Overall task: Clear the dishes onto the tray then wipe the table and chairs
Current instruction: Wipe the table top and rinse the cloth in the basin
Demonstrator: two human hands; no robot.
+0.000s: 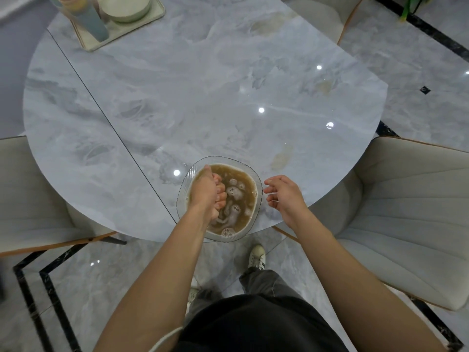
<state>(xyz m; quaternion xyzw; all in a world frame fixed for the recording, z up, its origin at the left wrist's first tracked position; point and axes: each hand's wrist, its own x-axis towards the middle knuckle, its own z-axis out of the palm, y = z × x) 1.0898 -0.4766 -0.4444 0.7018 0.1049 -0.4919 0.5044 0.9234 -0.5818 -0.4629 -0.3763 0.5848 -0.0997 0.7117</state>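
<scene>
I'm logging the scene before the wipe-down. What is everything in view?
table: one, grey marble, centre
tray: one, cream, table's far left
bowls: stacked, count unclear, pale green, on tray
cups: stacked, count unclear, teal and peach, on tray
glass bowl: one, clear, holds brown foamy water, table's near edge
stains: about three, brownish, table's right half
chairs: three, cream, left, right, far right
left hand: clenched over glass bowl, contents hidden
right hand: open, right of glass bowl

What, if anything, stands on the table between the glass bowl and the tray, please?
Nothing visible does. Only bare marble table lies between the glass bowl at the near edge and the tray at the far left.
</scene>
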